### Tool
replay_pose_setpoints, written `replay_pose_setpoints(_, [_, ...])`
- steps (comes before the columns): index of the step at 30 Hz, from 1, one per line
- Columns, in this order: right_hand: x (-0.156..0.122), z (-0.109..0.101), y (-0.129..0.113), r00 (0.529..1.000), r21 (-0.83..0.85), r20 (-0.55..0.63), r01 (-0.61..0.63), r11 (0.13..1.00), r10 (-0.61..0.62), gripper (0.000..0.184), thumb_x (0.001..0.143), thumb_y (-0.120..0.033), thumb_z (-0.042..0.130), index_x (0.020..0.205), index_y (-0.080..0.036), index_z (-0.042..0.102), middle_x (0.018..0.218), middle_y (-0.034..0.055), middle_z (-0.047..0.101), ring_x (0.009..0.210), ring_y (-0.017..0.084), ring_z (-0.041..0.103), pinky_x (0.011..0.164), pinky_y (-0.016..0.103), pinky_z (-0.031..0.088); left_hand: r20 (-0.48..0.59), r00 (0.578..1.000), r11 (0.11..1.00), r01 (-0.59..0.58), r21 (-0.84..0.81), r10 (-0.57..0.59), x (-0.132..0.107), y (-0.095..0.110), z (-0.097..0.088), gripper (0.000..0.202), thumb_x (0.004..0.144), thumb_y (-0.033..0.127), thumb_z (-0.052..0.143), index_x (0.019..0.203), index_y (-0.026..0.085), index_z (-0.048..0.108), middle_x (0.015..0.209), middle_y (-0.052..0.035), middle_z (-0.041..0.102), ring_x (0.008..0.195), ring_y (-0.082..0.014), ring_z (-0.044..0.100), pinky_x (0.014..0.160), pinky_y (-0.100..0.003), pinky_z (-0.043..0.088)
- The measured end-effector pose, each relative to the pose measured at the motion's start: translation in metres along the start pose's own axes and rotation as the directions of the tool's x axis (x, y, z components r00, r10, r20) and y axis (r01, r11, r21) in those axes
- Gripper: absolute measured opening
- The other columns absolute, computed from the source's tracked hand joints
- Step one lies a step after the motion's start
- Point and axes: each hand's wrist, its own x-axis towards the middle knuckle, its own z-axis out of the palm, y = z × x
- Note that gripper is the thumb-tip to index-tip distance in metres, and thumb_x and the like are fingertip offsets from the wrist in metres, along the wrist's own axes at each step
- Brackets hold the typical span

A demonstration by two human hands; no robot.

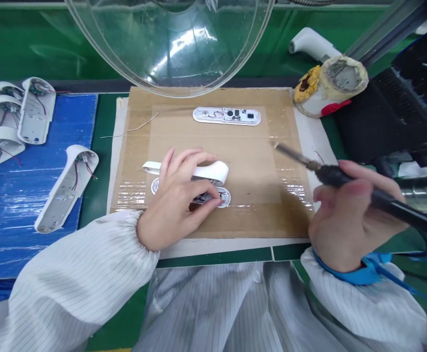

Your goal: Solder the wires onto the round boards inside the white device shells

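Note:
My left hand [180, 195] is closed over a white plastic housing [212, 172], which lies on its side on the cardboard. Under the fingers sits a white strip with electronics [225, 196], partly hidden; thumb and forefinger meet near its right end. In my right hand [356, 215] is a soldering iron [330, 174], its tip pointing left over the cardboard's right side, apart from the housing. A second electronics strip [226, 116] lies farther back on the cardboard. A thin piece of solder wire [140, 127] rests at the back left.
Several open white housings [36, 110] with wires lie on a blue surface [11, 195] at left. Another housing [67, 190] overlaps its edge. A clear round lens [177, 54] hangs above the cardboard [253, 166]. A crusted cup [330, 85] stands at the back right.

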Motion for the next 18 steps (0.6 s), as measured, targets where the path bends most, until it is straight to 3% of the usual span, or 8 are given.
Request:
replay_pose_setpoints(4, [-0.006, 0.001, -0.004, 0.991, 0.104, 0.137, -0.011, 0.994, -0.003, 0.032, 0.096, -0.042, 0.059, 0.077, -0.020, 0.072, 0.061, -0.0004, 0.060, 0.043, 0.009, 0.047, 0.036, 0.024, 0.031, 0.001, 1.000, 1.000, -0.004, 0.005, 0.004, 0.001, 0.000, -0.001, 0.012, 0.090, 0.026, 0.063, 0.079, 0.026, 0.069, 0.138, 0.0003, 0.054, 0.138, -0.0213, 0.038, 0.121, -0.051, 0.008])
replay_pose_setpoints(8, [-0.009, 0.003, -0.008, 0.938, 0.126, 0.346, -0.020, 0.992, -0.025, 0.021, 0.093, -0.030, 0.060, 0.078, -0.019, 0.069, 0.063, -0.0012, 0.060, 0.044, 0.008, 0.048, 0.037, 0.025, 0.033, -0.009, 1.000, 1.000, -0.006, 0.012, 0.006, 0.001, 0.000, -0.001, 0.013, 0.090, 0.026, 0.063, 0.079, 0.025, 0.069, 0.138, -0.0008, 0.055, 0.137, -0.0221, 0.039, 0.120, -0.051, 0.011])
replay_pose_setpoints(14, [-0.010, -0.002, -0.009, 0.901, 0.097, 0.435, -0.047, 0.994, 0.001, 0.013, 0.092, -0.026, 0.062, 0.085, -0.022, 0.071, 0.070, -0.0021, 0.064, 0.053, 0.011, 0.056, 0.046, 0.030, 0.042, -0.022, 1.000, 1.000, -0.015, 0.017, 0.015, -0.001, 0.001, -0.001, 0.013, 0.090, 0.026, 0.063, 0.078, 0.025, 0.070, 0.135, -0.0015, 0.057, 0.136, -0.0218, 0.041, 0.120, -0.049, 0.013])
replay_pose_setpoints(18, [-0.011, -0.003, -0.008, 0.894, 0.108, 0.448, -0.059, 0.992, 0.004, 0.013, 0.092, -0.027, 0.061, 0.087, -0.023, 0.072, 0.070, -0.0024, 0.065, 0.052, 0.012, 0.054, 0.045, 0.031, 0.039, -0.019, 1.000, 0.999, -0.022, 0.024, 0.022, 0.000, 0.001, -0.001, 0.013, 0.089, 0.025, 0.064, 0.078, 0.025, 0.071, 0.135, -0.0021, 0.057, 0.136, -0.0231, 0.041, 0.121, -0.050, 0.013])
